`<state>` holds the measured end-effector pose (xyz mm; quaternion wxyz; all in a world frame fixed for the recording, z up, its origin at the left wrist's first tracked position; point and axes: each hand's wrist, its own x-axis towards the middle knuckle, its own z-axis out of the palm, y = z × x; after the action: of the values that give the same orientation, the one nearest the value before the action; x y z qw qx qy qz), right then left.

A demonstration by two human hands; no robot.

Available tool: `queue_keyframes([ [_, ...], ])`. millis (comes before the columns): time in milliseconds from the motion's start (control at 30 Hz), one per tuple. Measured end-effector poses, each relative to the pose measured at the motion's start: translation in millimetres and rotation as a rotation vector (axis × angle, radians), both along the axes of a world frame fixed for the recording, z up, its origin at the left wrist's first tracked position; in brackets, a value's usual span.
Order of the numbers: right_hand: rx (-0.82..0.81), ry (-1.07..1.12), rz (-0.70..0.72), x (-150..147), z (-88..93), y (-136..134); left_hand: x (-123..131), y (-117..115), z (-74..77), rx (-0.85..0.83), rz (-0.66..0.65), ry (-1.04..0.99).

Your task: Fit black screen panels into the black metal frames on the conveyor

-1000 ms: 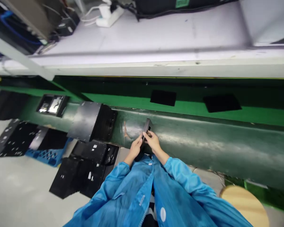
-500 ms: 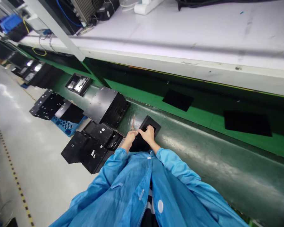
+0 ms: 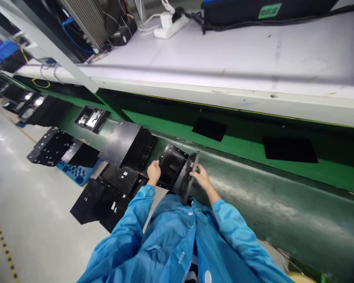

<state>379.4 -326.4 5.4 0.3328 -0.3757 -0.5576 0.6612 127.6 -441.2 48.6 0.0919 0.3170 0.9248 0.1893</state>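
Observation:
I am in a blue smock at a dark green conveyor belt. My right hand grips the top edge of a black plastic frame panel that stands on edge against the belt. My left hand holds the left edge of a second black tray-like panel, which tilts open towards me. The two panels are spread apart in a V between my hands.
Stacks of black panels lean by the belt on my left, more lie on a blue pallet on the grey floor. Two black pads lie on the green strip. A white shelf above carries a power strip and cables.
Both hands were together on one black panel. They have moved apart, and two panels are now separated, the left one swung open leftwards, the right one held on edge.

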Motion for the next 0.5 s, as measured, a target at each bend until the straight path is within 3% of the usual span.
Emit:
queue_keyframes([
  [133, -0.306, -0.172, -0.229, 58.9, -31.4, 34.6, -41.5, 1.1, 38.1, -0.011, -0.014, 0.158],
  [233, -0.247, -0.611, -0.301, 82.0, -47.8, 48.4, -85.5, -7.8, 79.5, -0.018, -0.017, 0.289],
  [367, -0.053, -1.104, -0.127, 83.0, -49.4, 52.5, -172.8, -18.3, 125.6, 0.029, 0.036, 0.315],
  [433, 0.005, -1.240, -0.028, 75.6, -45.4, 54.0, -223.4, -20.0, 133.8, 0.085, 0.061, 0.265],
  [500, 0.053, -1.343, 0.014, 66.6, -40.5, 60.2, -270.8, -19.8, 131.6, 0.126, 0.109, 0.239],
])
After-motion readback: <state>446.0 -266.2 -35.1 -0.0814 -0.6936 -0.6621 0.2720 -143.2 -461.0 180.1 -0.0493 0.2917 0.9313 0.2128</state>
